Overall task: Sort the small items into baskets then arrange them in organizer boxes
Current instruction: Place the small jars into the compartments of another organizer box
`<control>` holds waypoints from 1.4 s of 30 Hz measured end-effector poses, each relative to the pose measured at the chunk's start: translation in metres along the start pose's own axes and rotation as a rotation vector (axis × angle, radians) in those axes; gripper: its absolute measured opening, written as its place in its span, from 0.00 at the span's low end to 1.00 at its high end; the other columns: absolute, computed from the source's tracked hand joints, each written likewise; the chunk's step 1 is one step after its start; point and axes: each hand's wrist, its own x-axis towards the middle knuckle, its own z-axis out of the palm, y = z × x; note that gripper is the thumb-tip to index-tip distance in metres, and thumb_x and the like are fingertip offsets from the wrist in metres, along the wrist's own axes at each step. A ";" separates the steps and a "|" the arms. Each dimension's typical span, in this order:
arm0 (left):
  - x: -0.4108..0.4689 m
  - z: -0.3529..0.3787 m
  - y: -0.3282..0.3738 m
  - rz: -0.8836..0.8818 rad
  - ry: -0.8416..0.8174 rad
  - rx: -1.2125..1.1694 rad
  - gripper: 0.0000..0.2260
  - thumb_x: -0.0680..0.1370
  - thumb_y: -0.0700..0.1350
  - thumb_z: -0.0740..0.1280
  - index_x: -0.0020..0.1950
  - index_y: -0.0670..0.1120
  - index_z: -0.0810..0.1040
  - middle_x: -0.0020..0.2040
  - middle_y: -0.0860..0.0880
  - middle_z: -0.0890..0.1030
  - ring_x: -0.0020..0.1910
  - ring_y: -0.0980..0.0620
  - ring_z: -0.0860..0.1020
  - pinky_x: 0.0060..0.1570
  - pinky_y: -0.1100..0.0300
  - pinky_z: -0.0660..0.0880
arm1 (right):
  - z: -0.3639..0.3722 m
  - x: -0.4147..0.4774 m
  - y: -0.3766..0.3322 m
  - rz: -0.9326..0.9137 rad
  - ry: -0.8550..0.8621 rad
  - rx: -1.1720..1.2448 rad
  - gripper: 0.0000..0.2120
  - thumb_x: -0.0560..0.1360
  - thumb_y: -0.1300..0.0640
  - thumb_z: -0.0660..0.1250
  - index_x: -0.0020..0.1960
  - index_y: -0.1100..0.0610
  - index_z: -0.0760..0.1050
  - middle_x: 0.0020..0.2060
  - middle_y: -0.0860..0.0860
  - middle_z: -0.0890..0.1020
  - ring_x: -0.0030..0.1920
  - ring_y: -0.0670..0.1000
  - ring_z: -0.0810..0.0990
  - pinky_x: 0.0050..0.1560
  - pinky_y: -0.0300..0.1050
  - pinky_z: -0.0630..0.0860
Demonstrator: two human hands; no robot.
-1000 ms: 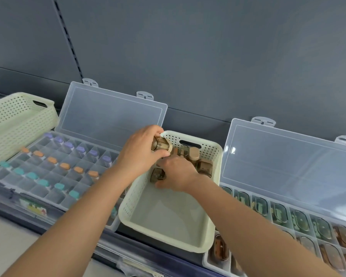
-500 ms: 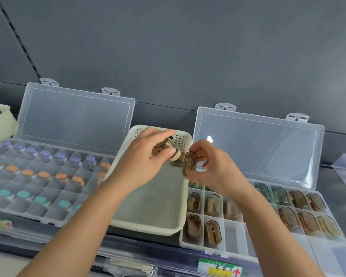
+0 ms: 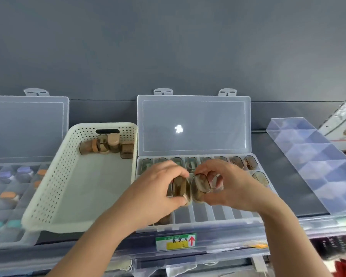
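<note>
My left hand [image 3: 155, 189] grips a small brown see-through container [image 3: 179, 188], and my right hand [image 3: 231, 185] pinches another brown container [image 3: 201, 185] beside it. Both hands hover over the middle of the clear organizer box [image 3: 224, 213], whose lid [image 3: 194, 124] stands open. Its back row holds several brown containers [image 3: 250, 161]; the front cells under my hands look bare. Left of it, the cream perforated basket [image 3: 54, 188] has several brown containers [image 3: 106, 145] bunched at its far end.
A second clear organizer box [image 3: 10, 188] at the far left holds purple, orange and teal capped items. A clear empty divider tray [image 3: 316, 162] lies at the right. The grey back wall stands close behind; a shelf label [image 3: 176, 241] sits at the front edge.
Both hands lifted a brown container each out of the basket and carried them right, over the organizer box. The view swung right, and the far-left basket left the frame.
</note>
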 end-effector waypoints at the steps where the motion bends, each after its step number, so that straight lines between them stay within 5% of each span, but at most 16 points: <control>1: 0.000 0.005 0.002 0.008 -0.031 0.010 0.19 0.73 0.55 0.70 0.62 0.62 0.70 0.54 0.70 0.67 0.53 0.75 0.64 0.47 0.74 0.63 | 0.000 -0.004 0.003 0.003 -0.025 -0.012 0.19 0.65 0.52 0.76 0.54 0.46 0.75 0.47 0.39 0.77 0.47 0.37 0.74 0.44 0.26 0.71; 10: 0.001 0.035 0.003 -0.034 -0.109 0.184 0.22 0.74 0.54 0.70 0.67 0.59 0.69 0.56 0.63 0.66 0.49 0.64 0.61 0.44 0.69 0.59 | 0.018 -0.012 0.014 0.000 -0.088 -0.191 0.19 0.66 0.51 0.73 0.55 0.47 0.73 0.48 0.44 0.76 0.48 0.45 0.74 0.50 0.42 0.75; 19: 0.000 0.042 -0.004 -0.054 -0.146 0.226 0.24 0.74 0.58 0.68 0.69 0.61 0.69 0.61 0.60 0.69 0.53 0.62 0.58 0.56 0.62 0.57 | 0.025 -0.004 0.024 0.027 -0.146 -0.224 0.19 0.66 0.48 0.74 0.55 0.45 0.75 0.46 0.41 0.76 0.45 0.43 0.74 0.47 0.40 0.75; 32: 0.000 0.035 -0.004 -0.052 -0.116 0.208 0.22 0.73 0.61 0.67 0.66 0.59 0.73 0.59 0.61 0.71 0.54 0.62 0.63 0.54 0.65 0.58 | 0.018 0.011 0.013 0.083 -0.257 -0.335 0.19 0.63 0.41 0.75 0.48 0.46 0.74 0.44 0.40 0.76 0.45 0.44 0.74 0.49 0.44 0.77; 38: 0.011 -0.011 -0.027 -0.110 0.051 0.218 0.17 0.75 0.58 0.66 0.63 0.56 0.75 0.56 0.60 0.74 0.53 0.64 0.69 0.52 0.69 0.62 | 0.014 0.050 -0.018 -0.037 -0.107 -0.293 0.13 0.70 0.44 0.70 0.51 0.48 0.76 0.41 0.42 0.76 0.42 0.44 0.75 0.45 0.40 0.74; 42: 0.024 -0.048 -0.075 -0.255 0.251 0.298 0.13 0.77 0.50 0.67 0.61 0.50 0.79 0.54 0.55 0.76 0.53 0.55 0.73 0.51 0.59 0.68 | 0.025 0.093 -0.051 -0.176 0.010 -0.258 0.12 0.73 0.48 0.69 0.54 0.52 0.77 0.45 0.46 0.78 0.45 0.48 0.77 0.49 0.45 0.77</control>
